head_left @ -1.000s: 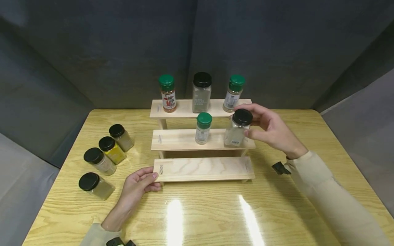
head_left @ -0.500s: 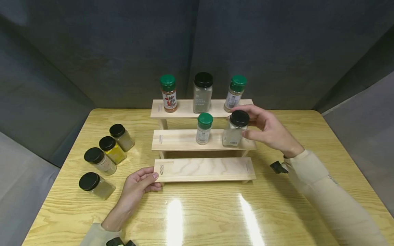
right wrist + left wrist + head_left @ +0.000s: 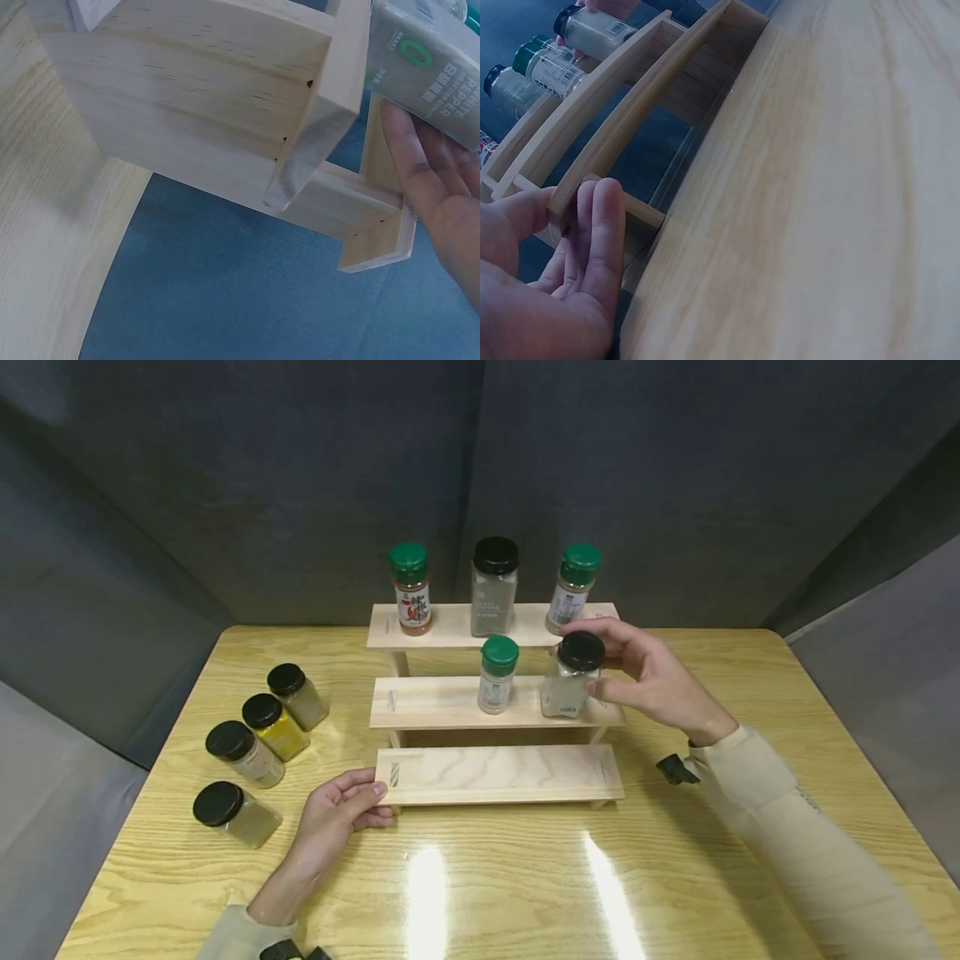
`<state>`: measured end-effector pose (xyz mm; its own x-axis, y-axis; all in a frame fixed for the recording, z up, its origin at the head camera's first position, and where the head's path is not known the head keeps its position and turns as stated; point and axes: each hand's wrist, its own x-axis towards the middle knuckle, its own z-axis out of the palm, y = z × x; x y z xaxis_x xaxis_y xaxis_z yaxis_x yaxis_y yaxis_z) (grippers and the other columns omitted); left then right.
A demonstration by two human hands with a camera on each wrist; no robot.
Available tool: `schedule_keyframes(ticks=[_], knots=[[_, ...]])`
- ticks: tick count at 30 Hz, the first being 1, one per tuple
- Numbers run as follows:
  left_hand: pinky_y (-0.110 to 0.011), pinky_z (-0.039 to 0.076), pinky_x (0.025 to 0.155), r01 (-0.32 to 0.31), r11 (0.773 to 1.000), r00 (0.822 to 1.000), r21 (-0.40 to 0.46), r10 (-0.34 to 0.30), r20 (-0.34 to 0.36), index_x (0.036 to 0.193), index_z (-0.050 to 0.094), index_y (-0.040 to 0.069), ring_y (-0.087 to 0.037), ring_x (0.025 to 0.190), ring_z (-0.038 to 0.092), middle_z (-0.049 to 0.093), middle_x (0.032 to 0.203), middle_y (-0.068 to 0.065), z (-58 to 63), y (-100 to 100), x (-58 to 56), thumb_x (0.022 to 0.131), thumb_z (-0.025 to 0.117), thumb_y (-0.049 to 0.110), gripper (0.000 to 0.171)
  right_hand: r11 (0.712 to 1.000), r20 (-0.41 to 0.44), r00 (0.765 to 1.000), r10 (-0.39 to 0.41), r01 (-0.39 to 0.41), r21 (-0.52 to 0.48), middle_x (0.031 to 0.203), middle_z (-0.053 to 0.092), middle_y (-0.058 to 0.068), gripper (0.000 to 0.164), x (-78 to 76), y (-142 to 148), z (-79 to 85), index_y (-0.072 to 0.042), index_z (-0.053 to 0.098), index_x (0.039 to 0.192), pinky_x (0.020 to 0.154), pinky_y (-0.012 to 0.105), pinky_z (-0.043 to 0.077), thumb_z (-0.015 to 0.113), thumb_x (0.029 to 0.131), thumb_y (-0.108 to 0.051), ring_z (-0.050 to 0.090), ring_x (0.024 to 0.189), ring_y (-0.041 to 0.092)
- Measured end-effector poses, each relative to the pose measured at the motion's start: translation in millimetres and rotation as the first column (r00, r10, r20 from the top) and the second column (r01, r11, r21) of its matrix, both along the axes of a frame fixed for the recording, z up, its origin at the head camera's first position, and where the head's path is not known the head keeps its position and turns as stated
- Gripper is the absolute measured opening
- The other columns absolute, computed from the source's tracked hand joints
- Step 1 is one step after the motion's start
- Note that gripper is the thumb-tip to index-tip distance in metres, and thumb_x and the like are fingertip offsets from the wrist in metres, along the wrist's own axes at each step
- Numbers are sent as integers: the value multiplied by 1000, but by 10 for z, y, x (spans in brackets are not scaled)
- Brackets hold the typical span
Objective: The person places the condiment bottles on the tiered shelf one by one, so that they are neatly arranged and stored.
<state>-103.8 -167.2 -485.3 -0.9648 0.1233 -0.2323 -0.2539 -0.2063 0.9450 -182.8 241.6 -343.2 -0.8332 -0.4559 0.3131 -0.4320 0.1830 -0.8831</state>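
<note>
A three-tier wooden rack point(image 3: 498, 774) stands on the table. My left hand point(image 3: 333, 814) pinches the left end of its lowest board, thumb on top and fingers beneath, as the left wrist view also shows. At the right end of the middle tier is a square clear jar point(image 3: 564, 692) with a black lid; the right wrist view shows "white pepper" print on this pepper jar point(image 3: 431, 71). My right hand point(image 3: 648, 681) grips the jar from the right, thumb in front. Left of it on that tier stands a green-capped shaker point(image 3: 495, 689).
Along the top tier stand a red-labelled shaker point(image 3: 412, 606), a tall black-lidded jar point(image 3: 492, 597) and a green-capped shaker point(image 3: 567, 597). Several black-lidded jars, including a yellow one point(image 3: 281, 732), are on the table at the left. Dark curtains point(image 3: 480, 468) hang behind.
The pepper jar and my right hand have shifted slightly left along the middle tier, mostly in the first half second. My left hand keeps its place on the lowest board.
</note>
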Motion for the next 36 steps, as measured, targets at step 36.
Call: schedule_keyframes(ticks=[36], knots=[[-34, 71, 81, 1, 1000, 1000, 4, -1, -16, 134, 53, -21, -18, 77, 76, 74, 96, -11, 3, 7, 13, 106, 62, -8, 32, 993, -23, 997, -72, 70, -96, 150, 60, 16, 59, 218, 146, -47, -1, 54, 155, 107, 31, 57, 67, 100, 14, 63, 129, 27]])
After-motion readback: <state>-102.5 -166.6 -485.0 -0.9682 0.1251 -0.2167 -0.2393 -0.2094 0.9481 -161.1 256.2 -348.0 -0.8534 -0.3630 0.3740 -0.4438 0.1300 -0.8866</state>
